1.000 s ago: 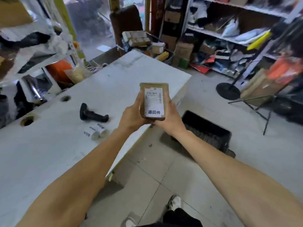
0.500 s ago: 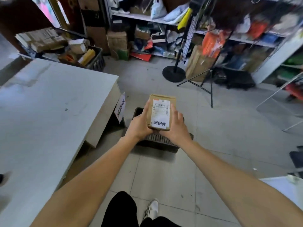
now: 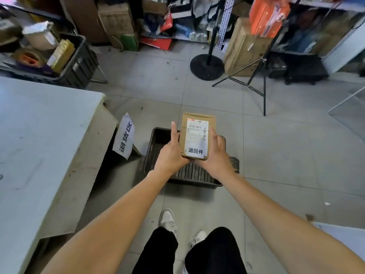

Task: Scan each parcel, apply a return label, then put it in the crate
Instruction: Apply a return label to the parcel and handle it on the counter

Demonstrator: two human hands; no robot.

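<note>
Hands first: my left hand (image 3: 171, 155) and right hand (image 3: 214, 155) both grip the small brown cardboard parcel (image 3: 197, 135), one on each side, thumbs up along its edges. I hold it above the dark slatted plastic crate (image 3: 194, 175) on the grey tiled floor (image 3: 276, 155). Its white return label (image 3: 195, 150) faces me, below the shipping label.
</note>
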